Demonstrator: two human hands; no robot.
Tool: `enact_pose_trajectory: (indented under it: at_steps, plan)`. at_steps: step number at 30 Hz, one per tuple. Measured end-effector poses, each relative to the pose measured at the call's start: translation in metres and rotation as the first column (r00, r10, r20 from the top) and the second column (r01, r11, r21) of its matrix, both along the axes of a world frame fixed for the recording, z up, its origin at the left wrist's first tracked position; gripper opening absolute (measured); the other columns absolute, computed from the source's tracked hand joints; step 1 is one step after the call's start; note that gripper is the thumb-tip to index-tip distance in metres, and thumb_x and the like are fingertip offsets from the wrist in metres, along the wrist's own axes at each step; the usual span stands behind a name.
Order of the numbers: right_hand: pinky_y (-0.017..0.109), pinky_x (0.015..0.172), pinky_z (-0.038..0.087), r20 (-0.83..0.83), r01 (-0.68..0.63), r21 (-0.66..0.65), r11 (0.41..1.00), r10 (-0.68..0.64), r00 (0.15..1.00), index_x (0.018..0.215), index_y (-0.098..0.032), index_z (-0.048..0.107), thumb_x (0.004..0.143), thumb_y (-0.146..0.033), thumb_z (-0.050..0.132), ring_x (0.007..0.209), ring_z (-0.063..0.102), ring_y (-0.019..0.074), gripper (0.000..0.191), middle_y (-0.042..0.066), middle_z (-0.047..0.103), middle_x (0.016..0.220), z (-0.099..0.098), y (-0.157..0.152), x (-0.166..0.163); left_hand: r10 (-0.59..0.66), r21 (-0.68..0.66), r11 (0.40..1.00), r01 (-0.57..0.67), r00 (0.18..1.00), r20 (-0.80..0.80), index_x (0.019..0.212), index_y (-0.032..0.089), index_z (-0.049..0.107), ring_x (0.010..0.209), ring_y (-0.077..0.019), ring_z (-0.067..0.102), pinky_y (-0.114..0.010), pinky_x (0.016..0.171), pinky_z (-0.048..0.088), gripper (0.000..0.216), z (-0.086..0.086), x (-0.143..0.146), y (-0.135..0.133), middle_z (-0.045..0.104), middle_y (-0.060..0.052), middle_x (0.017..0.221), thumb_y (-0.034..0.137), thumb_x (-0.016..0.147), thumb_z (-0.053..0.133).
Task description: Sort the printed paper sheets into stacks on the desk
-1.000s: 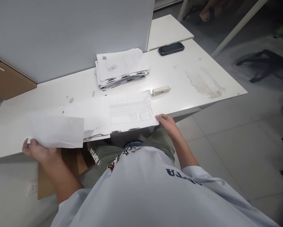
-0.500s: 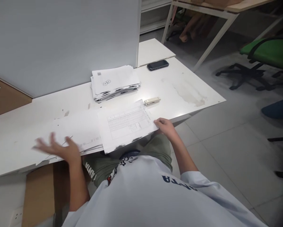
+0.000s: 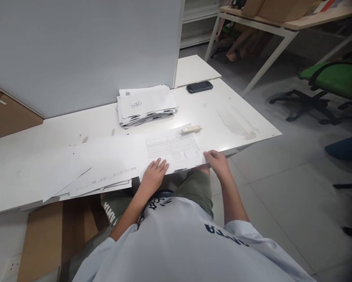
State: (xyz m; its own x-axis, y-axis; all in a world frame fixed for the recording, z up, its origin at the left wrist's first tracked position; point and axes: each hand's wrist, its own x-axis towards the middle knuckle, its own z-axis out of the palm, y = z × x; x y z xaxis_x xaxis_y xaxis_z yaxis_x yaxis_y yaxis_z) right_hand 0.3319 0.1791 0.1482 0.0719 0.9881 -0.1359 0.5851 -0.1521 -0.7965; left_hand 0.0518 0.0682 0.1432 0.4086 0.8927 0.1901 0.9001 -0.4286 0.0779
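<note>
A white sheet of paper with a printed table (image 3: 172, 148) lies near the front edge of the desk. My left hand (image 3: 154, 174) rests flat on its lower left part, fingers stretched out. At its right edge, my right hand (image 3: 218, 161) pinches the sheet between thumb and fingers. Just behind the sheet is a small cream-coloured stapler (image 3: 191, 129). To the left, more loose papers (image 3: 102, 164) are spread in an uneven pile, some jutting over the desk edge.
A thick stack of papers (image 3: 148, 103) stands by the grey partition (image 3: 84, 51). A black phone (image 3: 199, 87) lies at the back right of the white desk (image 3: 240, 113). Cardboard boxes (image 3: 45, 243) are under the desk; a green chair (image 3: 334, 80) stands to the right.
My left hand has come from the loose papers on the left to lie on the sheet. The sheet has shifted slightly right, with my right hand still at its edge.
</note>
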Motion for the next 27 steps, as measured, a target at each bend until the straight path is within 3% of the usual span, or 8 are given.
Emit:
enact_pose_trajectory:
  at_steps: [4, 7, 12, 15, 18, 22, 27]
  plan:
    - [0.034, 0.066, 0.043, 0.235, -0.020, 0.059, 0.998, 0.005, 0.972, 0.089, -0.018, 0.070, 0.082, -0.041, 0.044, 0.074, 0.059, 0.0245, 0.035, 0.009, 0.069, 0.079, 0.005, 0.002, -0.004, -0.033, 0.078, 0.996, 0.030, 0.999, 0.029, 0.134, 0.017, 0.057, 0.133, -0.0217, 0.051, -0.041, 0.107, 0.047, 0.053, -0.011, 0.005, 0.003, 0.062, -0.009, 0.135, -0.002, 0.088, 0.038]
    - [0.040, 0.077, 0.048, 0.345, -0.062, 0.182, 0.981, -0.004, 0.939, 0.109, -0.017, 0.069, 0.087, -0.035, 0.039, 0.088, 0.063, 0.0284, 0.041, 0.013, 0.071, 0.097, 0.013, 0.008, -0.017, -0.043, 0.127, 0.991, 0.039, 0.999, 0.033, 0.134, 0.016, 0.056, 0.129, -0.0197, 0.054, -0.037, 0.105, 0.050, 0.055, -0.011, 0.010, 0.002, 0.062, -0.007, 0.134, -0.005, 0.088, 0.035]
    - [0.045, 0.100, 0.045, 0.382, -0.331, 0.413, 0.848, 0.168, 0.909, 0.127, -0.015, 0.061, 0.093, -0.031, 0.035, 0.121, 0.054, 0.0299, 0.045, 0.015, 0.060, 0.132, 0.015, 0.032, -0.049, -0.045, 0.162, 0.986, 0.039, 0.999, 0.028, 0.148, 0.015, 0.038, 0.138, -0.0169, 0.044, -0.028, 0.103, 0.050, 0.064, 0.006, 0.018, -0.001, 0.043, -0.010, 0.152, -0.006, 0.088, 0.030]
    - [0.050, 0.112, 0.035, 0.456, -0.459, 0.432, 0.776, 0.251, 0.854, 0.141, -0.013, 0.048, 0.094, -0.031, 0.036, 0.141, 0.035, 0.0303, 0.051, 0.015, 0.041, 0.152, 0.004, 0.046, -0.064, -0.068, 0.133, 0.989, 0.067, 0.998, -0.003, 0.149, 0.014, 0.036, 0.145, -0.0238, 0.033, -0.040, 0.113, 0.041, 0.057, 0.012, 0.020, 0.000, 0.039, -0.012, 0.154, 0.006, 0.093, 0.039]
    - [0.051, 0.116, 0.031, 0.469, -0.489, 0.413, 0.768, 0.281, 0.837, 0.144, -0.011, 0.043, 0.094, -0.028, 0.037, 0.145, 0.028, 0.0298, 0.053, 0.017, 0.036, 0.155, -0.009, 0.053, -0.071, -0.057, 0.066, 0.996, 0.058, 0.998, -0.012, 0.147, 0.015, 0.040, 0.141, -0.0251, 0.039, -0.046, 0.115, 0.037, 0.051, 0.008, 0.021, 0.000, 0.047, -0.012, 0.149, 0.013, 0.096, 0.041]
    - [0.052, 0.113, 0.035, 0.420, -0.461, 0.458, 0.760, 0.272, 0.866, 0.142, -0.015, 0.047, 0.092, -0.025, 0.040, 0.141, 0.035, 0.0300, 0.051, 0.015, 0.042, 0.151, -0.016, 0.057, -0.069, -0.119, 0.061, 0.991, 0.115, 0.991, 0.067, 0.139, 0.015, 0.049, 0.131, -0.0190, 0.053, -0.037, 0.108, 0.047, 0.051, 0.001, 0.021, -0.004, 0.061, -0.009, 0.136, 0.000, 0.093, 0.033]
    - [0.052, 0.108, 0.041, 0.389, -0.439, 0.489, 0.754, 0.262, 0.883, 0.135, -0.017, 0.053, 0.091, -0.021, 0.040, 0.136, 0.042, 0.0299, 0.047, 0.013, 0.050, 0.145, -0.013, 0.060, -0.068, -0.191, 0.077, 0.980, 0.183, 0.974, 0.123, 0.140, 0.017, 0.048, 0.120, -0.0142, 0.062, -0.030, 0.100, 0.053, 0.049, 0.005, 0.024, -0.009, 0.065, -0.006, 0.131, 0.002, 0.096, 0.032]
